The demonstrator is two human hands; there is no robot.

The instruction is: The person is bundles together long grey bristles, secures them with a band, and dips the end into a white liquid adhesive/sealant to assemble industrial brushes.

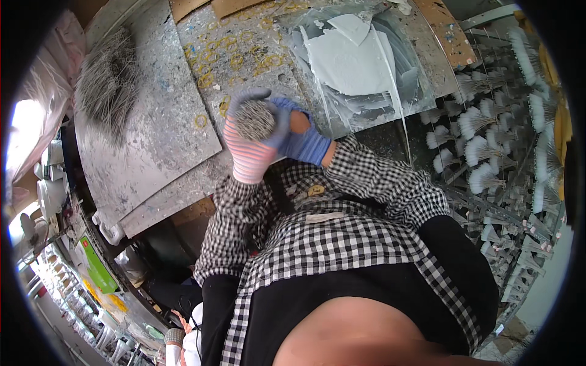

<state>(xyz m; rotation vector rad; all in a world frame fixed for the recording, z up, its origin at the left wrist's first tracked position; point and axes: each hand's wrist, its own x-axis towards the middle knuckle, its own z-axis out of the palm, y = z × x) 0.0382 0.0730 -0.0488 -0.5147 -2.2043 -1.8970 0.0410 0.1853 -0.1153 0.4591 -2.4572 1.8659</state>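
A round bundle of thin grey wires (pixel 255 120), seen end-on with its tips toward me, is held between my two gloved hands. My left hand (pixel 247 146), in a pink-striped glove with grey fingers, is wrapped round the bundle's left and lower side. My right hand (pixel 302 135), in a blue glove with a hole over the back, closes on the bundle from the right. The right fingertips are partly hidden behind it. Beyond my hands, several thin yellow rings (pixel 205 79), like rubber bands, lie scattered on the stained work board (pixel 278 91).
At the left, a loose heap of grey wires (pixel 110 85) lies on a metal sheet (pixel 160 131). White paste (pixel 351 61) covers a plate at the far right, with a thin strand hanging off its edge. Racks of white fan-shaped tufts (pixel 482 149) stand close on the right.
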